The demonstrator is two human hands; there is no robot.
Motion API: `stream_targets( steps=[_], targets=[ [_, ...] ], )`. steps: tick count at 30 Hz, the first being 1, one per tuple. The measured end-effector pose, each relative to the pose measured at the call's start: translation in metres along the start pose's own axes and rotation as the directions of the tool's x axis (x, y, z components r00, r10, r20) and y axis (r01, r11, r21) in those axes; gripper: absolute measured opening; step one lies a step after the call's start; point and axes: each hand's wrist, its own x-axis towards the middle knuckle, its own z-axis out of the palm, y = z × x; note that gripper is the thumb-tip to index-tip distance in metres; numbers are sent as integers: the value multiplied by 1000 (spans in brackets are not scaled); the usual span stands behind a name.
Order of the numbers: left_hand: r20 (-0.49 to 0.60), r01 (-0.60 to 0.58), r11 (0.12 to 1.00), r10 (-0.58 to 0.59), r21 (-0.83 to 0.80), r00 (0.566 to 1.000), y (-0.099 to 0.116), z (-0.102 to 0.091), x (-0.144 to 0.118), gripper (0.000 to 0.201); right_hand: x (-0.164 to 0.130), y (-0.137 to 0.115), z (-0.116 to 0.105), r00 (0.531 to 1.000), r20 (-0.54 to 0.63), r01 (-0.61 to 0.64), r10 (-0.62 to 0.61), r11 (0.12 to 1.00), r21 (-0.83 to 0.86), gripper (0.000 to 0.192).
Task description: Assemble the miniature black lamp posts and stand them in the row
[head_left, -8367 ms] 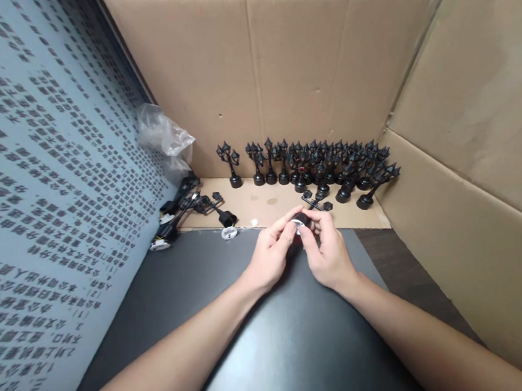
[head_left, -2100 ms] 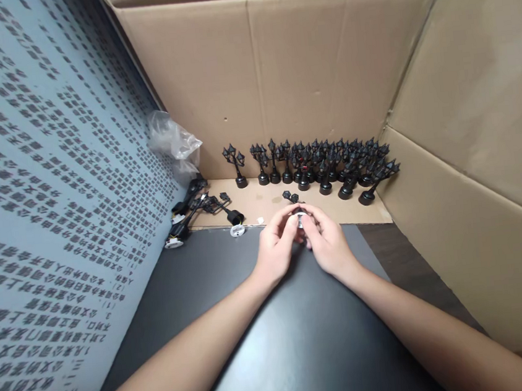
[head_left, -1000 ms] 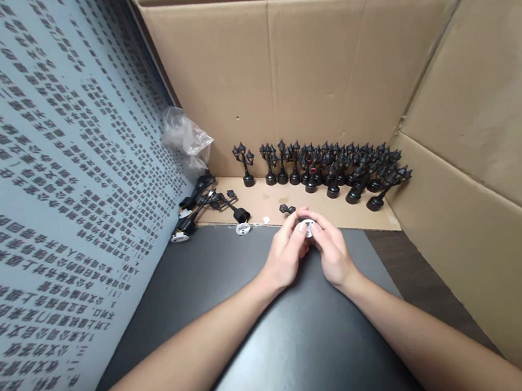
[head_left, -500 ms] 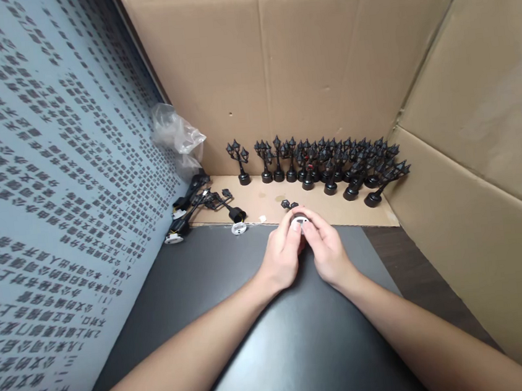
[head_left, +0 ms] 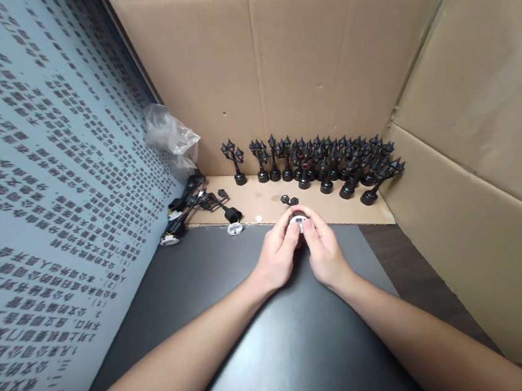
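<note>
Between my two hands is a miniature street lamp (head_left: 298, 219), its white round base cap facing me and its black lantern heads pointing away past my fingertips. My left hand (head_left: 280, 249) wraps the base from the left, thumb on the white cap. From the right, my right hand (head_left: 323, 245) closes round the same base, its thumb also pressed on the cap. Fingers hide most of the lamp's post. To the left, a black lamp (head_left: 232, 214) lies on its side with its white cap (head_left: 234, 229) hanging loose beside the open base.
Many black miniature lamps (head_left: 327, 176) stand along the cardboard (head_left: 272, 210) at the back. More lie in a pile (head_left: 188, 209) at left, below a clear plastic bag (head_left: 170, 133). Cardboard walls (head_left: 297, 55) and a printed blue sheet (head_left: 54, 180) enclose the dark mat (head_left: 250, 358).
The view has shifted slightly, so the lamps and walls sit a little further left. Both hands keep hold of the lamp; the right thumb has moved slightly on the white cap.
</note>
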Motion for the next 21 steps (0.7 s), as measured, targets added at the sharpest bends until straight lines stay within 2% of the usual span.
stream_targets(
  steps=[6,12,16,21],
  targets=[
    [-28,-35,997,37,70,999,2,1,-1,58,-2,2,3,998,-41,43,-43,999,-14,37],
    [-8,-102,995,102,22,995,2,2,-4,69,-6,-3,5,992,-94,93,-79,983,156,33],
    [-64,-143,983,151,115,987,4,2,-5,57,-5,-5,2,995,-68,89,-78,980,178,32],
    [-165,-105,982,131,160,978,5,2,-6,50,-2,-3,-1,998,-13,55,-54,988,147,31]
  ],
)
